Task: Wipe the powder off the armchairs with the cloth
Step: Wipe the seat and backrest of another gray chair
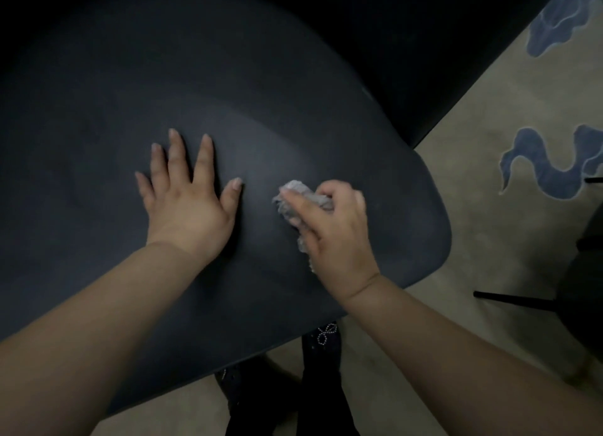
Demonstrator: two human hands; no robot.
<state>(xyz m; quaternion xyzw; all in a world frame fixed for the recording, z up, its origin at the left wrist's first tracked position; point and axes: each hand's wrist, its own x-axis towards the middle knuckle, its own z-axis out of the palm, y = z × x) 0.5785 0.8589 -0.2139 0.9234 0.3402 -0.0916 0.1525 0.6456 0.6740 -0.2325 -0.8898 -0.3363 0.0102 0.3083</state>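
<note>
Both hands on seat (293, 116); right hand (332, 233) with cloth (293, 197) near edge.

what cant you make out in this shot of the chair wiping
Head view only:
- Powder on the armchair: the dark, dim surface shows none clearly.
- Cloth: mostly covered by the right hand.
- Seat under the flat left hand: hidden.
- Chair's left side: cut off by the frame.

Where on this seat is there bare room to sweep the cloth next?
Bare: the wide stretch of seat beyond and left of the left hand, and the strip right of the right hand toward the rim. Crowded: the narrow gap between left thumb and cloth.
</note>
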